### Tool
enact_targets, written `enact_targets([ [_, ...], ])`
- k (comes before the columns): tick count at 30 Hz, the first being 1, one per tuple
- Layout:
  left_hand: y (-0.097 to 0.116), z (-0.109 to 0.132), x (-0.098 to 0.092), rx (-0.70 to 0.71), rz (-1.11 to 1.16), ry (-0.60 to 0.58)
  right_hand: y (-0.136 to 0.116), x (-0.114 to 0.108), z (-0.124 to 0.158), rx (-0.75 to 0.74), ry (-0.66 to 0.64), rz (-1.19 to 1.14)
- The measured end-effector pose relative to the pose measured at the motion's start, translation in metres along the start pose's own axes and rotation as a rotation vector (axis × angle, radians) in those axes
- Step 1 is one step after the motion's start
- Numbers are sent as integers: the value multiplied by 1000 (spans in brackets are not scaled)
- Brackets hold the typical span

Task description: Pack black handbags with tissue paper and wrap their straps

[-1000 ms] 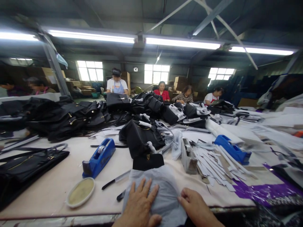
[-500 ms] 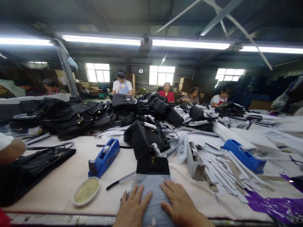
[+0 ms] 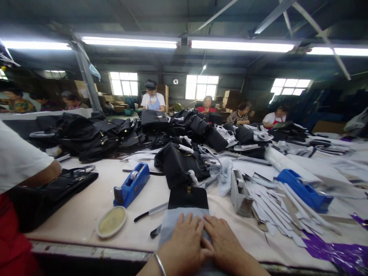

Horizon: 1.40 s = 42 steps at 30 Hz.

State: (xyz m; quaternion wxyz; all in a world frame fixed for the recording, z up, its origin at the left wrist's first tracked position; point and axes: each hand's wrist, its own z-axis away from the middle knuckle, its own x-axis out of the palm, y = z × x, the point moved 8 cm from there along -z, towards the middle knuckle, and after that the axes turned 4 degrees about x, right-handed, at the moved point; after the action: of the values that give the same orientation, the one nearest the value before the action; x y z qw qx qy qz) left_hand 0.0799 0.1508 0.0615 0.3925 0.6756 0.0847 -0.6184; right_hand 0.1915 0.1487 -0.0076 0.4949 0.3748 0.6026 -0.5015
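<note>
The left hand [image 3: 185,237] lies palm down, its back turned up, fingers straightened toward the far side and held fairly close, with the thumb angled right toward the inner edge of its partner. Just beside it, the right hand [image 3: 222,235] is also palm down and flattened, fingers pointing far and left, so the two hands converge. The left wrist [image 3: 165,255] and right wrist [image 3: 244,258] slant inward from the near edge.

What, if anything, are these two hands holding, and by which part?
Nothing appears gripped: the left hand and right hand rest on top of the grey sheet, near its upper edge.
</note>
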Motion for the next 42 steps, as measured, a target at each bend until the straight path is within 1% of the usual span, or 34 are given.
enact_targets([
  [1,-11,1,12,-41,7,-16,6,0,3,4,-2,-10],
  [3,-31,6,27,-109,5,-4,21,-4,8,34,-8,-25],
  [4,-37,10,30,-124,1,11,29,-9,10,71,-4,-22],
  [6,-41,14,30,-134,-14,19,39,-25,12,157,41,8],
  [8,-40,14,30,-149,-41,3,32,-42,11,175,121,30],
  [9,-40,13,29,-155,-58,1,22,-47,9,140,155,25],
  [10,-39,12,29,-159,-76,-1,9,-48,6,80,169,5],
  [12,-39,10,31,-158,-113,-9,-17,-37,3,-56,133,-58],
  [14,-42,11,39,-160,-153,-65,-33,-14,2,-150,54,-120],
  [16,-47,14,48,-177,-205,-127,-38,5,3,-181,-7,-154],
  [17,-49,16,52,-187,-233,-140,-37,11,5,-179,-26,-158],
  [19,-52,20,57,-199,-285,-124,-36,14,6,-163,-60,-151],
  [22,-52,23,61,-200,-316,-83,-37,3,4,-120,-91,-132],
  [24,-51,24,62,-198,-290,-90,-40,-11,1,-99,-37,-130],
  [26,-50,25,60,-200,-249,-114,-43,-18,-2,-108,18,-139],
  [28,-50,26,54,-224,-209,-150,-45,-12,-5,-136,8,-160],
  [30,-50,27,47,-258,-168,-176,-45,0,-8,-149,-38,-181],
  [32,-46,24,35,-269,-137,-143,-45,11,-13,-158,-68,-183],
  [34,-36,17,24,-219,-108,-87,-46,18,-17,-170,-96,-170],
  [35,-30,13,21,-186,-88,-82,-47,19,-18,-174,-106,-167],
  [37,-23,7,21,-143,-56,-122,-45,19,-17,-189,-119,-174],
  [38,-22,5,23,-150,-56,-152,-42,17,-15,-193,-117,-180],
  [40,-27,4,27,-190,-97,-186,-31,11,-8,-181,-95,-187],
  [42,-33,4,30,-216,-164,-186,-15,1,-1,-127,-34,-182],
])
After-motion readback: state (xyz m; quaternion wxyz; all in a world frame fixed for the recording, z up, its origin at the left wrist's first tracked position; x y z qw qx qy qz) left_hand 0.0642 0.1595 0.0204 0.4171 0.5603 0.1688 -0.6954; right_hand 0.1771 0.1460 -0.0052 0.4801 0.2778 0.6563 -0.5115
